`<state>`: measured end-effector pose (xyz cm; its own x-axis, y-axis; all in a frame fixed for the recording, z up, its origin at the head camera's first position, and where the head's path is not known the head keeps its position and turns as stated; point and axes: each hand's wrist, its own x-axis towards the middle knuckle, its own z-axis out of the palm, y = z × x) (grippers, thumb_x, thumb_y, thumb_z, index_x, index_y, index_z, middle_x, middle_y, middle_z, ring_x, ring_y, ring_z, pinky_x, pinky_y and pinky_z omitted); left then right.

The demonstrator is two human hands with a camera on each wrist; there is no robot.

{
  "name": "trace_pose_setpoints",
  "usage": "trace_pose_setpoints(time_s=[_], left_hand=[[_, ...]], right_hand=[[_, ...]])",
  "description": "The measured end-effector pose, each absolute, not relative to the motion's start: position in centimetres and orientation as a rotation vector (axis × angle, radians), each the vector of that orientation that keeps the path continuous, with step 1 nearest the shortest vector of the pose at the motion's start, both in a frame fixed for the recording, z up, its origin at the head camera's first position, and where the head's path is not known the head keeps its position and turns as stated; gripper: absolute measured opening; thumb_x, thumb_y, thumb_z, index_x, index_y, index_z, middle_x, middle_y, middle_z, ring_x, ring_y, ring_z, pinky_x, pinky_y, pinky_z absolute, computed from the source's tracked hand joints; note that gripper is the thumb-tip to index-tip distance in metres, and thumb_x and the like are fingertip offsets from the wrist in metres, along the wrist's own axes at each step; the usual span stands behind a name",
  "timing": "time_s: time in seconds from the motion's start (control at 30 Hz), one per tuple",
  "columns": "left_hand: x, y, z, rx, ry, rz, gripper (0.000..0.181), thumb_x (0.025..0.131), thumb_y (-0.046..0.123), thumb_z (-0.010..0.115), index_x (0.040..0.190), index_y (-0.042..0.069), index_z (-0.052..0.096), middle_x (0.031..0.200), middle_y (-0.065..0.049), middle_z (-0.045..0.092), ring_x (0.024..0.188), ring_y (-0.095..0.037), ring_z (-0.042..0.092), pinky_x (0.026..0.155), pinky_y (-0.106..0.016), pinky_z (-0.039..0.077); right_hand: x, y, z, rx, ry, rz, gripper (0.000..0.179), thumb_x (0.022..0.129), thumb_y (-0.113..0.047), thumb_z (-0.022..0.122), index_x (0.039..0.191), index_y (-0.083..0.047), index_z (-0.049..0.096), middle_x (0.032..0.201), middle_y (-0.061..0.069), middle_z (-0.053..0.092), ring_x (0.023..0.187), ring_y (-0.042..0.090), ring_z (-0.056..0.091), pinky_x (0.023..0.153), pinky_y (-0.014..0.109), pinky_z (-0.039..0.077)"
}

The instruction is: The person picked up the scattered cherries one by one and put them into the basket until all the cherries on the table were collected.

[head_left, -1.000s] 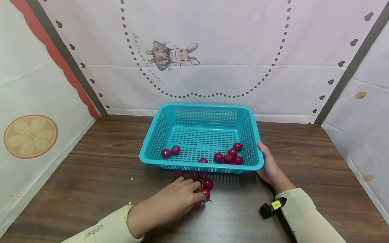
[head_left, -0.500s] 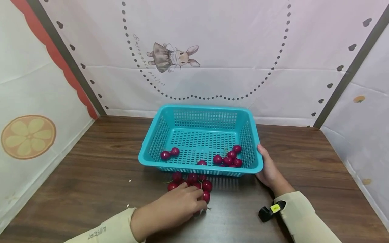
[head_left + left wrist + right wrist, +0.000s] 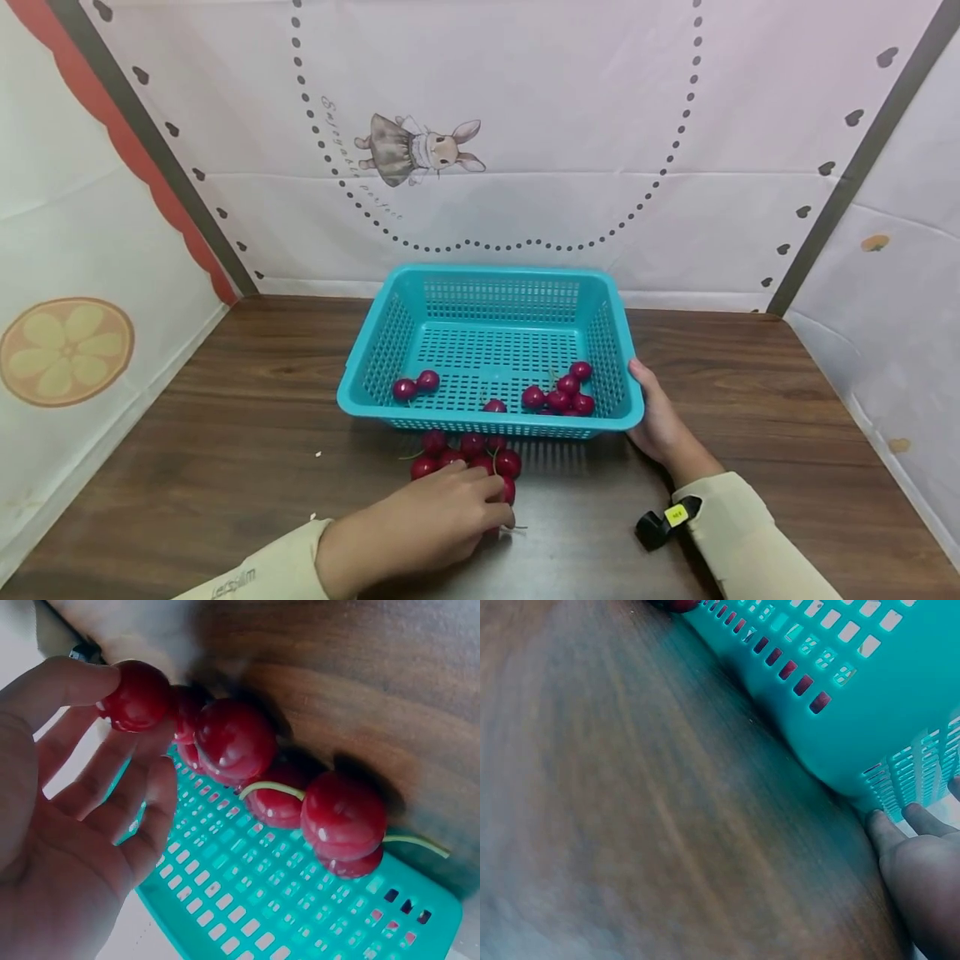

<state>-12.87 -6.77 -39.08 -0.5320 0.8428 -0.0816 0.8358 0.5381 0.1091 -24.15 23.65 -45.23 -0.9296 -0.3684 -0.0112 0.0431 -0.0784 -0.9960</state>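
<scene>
Turquoise basket [image 3: 420,415]: plastic, pierced walls; sits near the far edge of the wooden worktop [image 3: 720,367].
Cherries in basket: a cluster [image 3: 558,401] near its front right corner, a pair [image 3: 405,389] near its front left corner, one [image 3: 494,406] against the front wall between them.
Loose cherries [image 3: 507,463]: dark red, some stemmed; heaped on the worktop just before the basket's front edge.
Left hand [image 3: 442,508]: on my feed it pinches one cherry [image 3: 137,696] at the near side of the heap; whether that fruit is off the wood, I cannot tell.
Right hand [image 3: 663,425]: grasping nothing; fingers extended, tips resting against the basket's right wall near the front corner.
Step in hand: picking a cherry from the heap, I judge.
Next move: I would want a lift over the front rim, a gentle release inside, basket steadied.
</scene>
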Motion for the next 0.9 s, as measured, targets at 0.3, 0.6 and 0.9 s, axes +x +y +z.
trace_pose_setpoints(time_s=[0.3,0.6,0.9], left_hand=[[-13.1,-7.1,-37.0,1.550,2.677,0.353,0.033,0.088,0.023,0.076,0.121,0.025,0.070,0.106,0.009,0.067,0.096,-0.005,0.059,0.092,-0.019,0.052],[-15.1,-8.5,-35.3,1.631,2.851,0.668,0.029,0.084,0.018,0.079,0.112,0.019,0.071,0.109,0.005,0.066,0.101,-0.007,0.060,0.087,-0.017,0.053],[-18.6,-10.7,-34.2,1.307,3.076,0.755,0.034,0.079,0.013,0.083,0.110,0.016,0.071,0.109,0.003,0.066,0.098,-0.009,0.062,0.080,-0.028,0.060]], right_hand=[[-24.3,23.5,-45.4,-0.364,1.901,-2.093,0.073,0.102,-0.061,0.019,0.161,-0.021,0.000,0.164,0.017,0.014,0.147,0.046,0.026,0.110,0.059,0.035],[-24.2,23.6,-45.3,-0.372,1.903,-2.087,0.073,0.103,-0.061,0.019,0.161,-0.021,0.000,0.164,0.017,0.013,0.147,0.046,0.025,0.110,0.057,0.036],[-24.1,23.7,-45.1,-0.355,1.908,-2.078,0.073,0.102,-0.061,0.018,0.161,-0.022,0.000,0.164,0.017,0.014,0.146,0.046,0.027,0.110,0.056,0.038]])
